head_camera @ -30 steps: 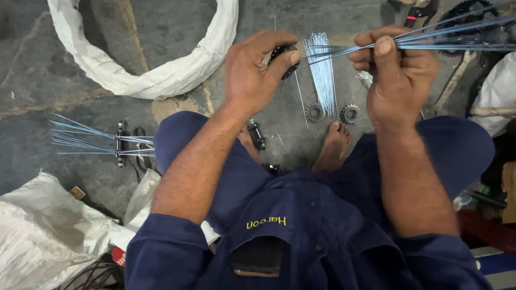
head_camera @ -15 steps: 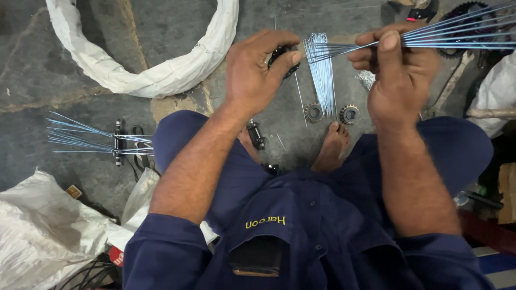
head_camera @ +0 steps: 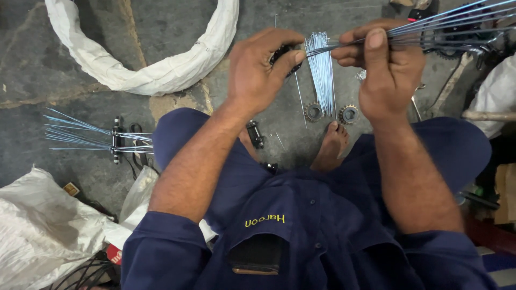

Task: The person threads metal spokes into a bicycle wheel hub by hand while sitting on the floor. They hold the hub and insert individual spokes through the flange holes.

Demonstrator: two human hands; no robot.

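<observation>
Spokes [head_camera: 430,27] bundled, clamped in right hand [head_camera: 389,70]; left hand [head_camera: 258,70] closed around black hub [head_camera: 282,53], above floor [head_camera: 32,70].

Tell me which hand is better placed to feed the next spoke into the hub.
Right. The right hand already pinches the spoke bundle, tips toward the hub, which the left hand is busy gripping.

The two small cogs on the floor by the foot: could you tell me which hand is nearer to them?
Right. The right hand is just above the cogs; the left hand is farther left.
</observation>
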